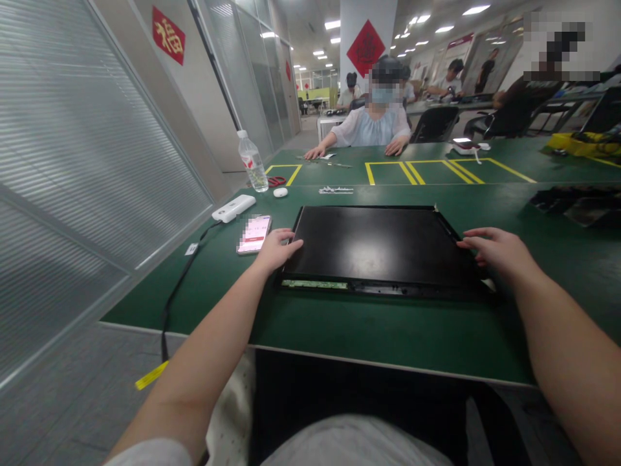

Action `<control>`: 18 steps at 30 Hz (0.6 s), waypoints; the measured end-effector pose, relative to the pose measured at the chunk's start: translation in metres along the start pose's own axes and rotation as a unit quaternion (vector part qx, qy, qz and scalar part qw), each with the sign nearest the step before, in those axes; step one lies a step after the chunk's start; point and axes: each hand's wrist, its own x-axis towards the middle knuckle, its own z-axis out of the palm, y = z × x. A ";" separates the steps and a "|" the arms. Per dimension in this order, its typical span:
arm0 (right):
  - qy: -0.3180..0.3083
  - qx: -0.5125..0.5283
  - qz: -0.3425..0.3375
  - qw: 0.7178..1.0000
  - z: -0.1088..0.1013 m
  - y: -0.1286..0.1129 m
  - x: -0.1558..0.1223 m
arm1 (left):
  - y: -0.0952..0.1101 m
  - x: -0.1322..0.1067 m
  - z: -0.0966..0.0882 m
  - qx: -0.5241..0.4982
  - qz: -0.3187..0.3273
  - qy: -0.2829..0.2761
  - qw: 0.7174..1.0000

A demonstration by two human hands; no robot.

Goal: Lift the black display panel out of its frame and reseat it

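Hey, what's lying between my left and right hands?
A black screen lies between your left hand and right hand, on the green table; the head view shows it.

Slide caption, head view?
Left hand and right hand at opposite sides of a black panel on a green table.

Green worktop (pixel 378 330) stands beside a blind-covered glass partition (pixel 87 116); floor (pixel 58 414) grey; white pillar (pixel 356 16) behind; ceiling lights (pixel 475 10) lit.
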 end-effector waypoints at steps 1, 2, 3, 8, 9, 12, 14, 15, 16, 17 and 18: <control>-0.001 0.013 0.004 1.000 0.000 0.000 0.000 | -0.002 0.001 0.000 0.021 0.006 -0.012 1.000; -0.001 0.023 0.008 1.000 0.000 0.000 0.000 | -0.005 0.001 0.000 0.044 0.011 -0.027 0.999; -0.001 0.033 0.013 0.999 0.001 0.000 -0.001 | -0.008 0.002 0.001 0.069 0.017 -0.042 0.997; -0.001 0.054 0.018 0.998 0.000 -0.007 -0.007 | -0.018 0.007 0.001 0.141 0.046 -0.068 0.987; 0.000 0.054 0.021 0.998 0.000 -0.009 -0.008 | -0.019 0.007 0.001 0.146 0.048 -0.069 0.986; 0.001 0.061 0.027 0.998 0.000 -0.010 -0.008 | -0.020 0.007 0.001 0.155 0.049 -0.070 0.984; 0.001 0.071 0.026 0.997 0.000 -0.009 -0.008 | -0.019 0.006 0.001 0.158 0.050 -0.070 0.984; 0.001 0.076 0.025 0.997 0.000 -0.008 -0.007 | -0.019 0.006 0.001 0.160 0.050 -0.070 0.983; 0.002 0.079 0.023 0.997 0.000 -0.007 -0.006 | -0.018 0.006 0.001 0.161 0.049 -0.070 0.983; 0.002 0.082 0.022 0.996 0.000 -0.006 -0.005 | -0.018 0.006 0.001 0.162 0.049 -0.070 0.983; 0.003 0.085 0.021 0.996 0.000 -0.006 -0.005 | -0.018 0.006 0.000 0.162 0.048 -0.070 0.983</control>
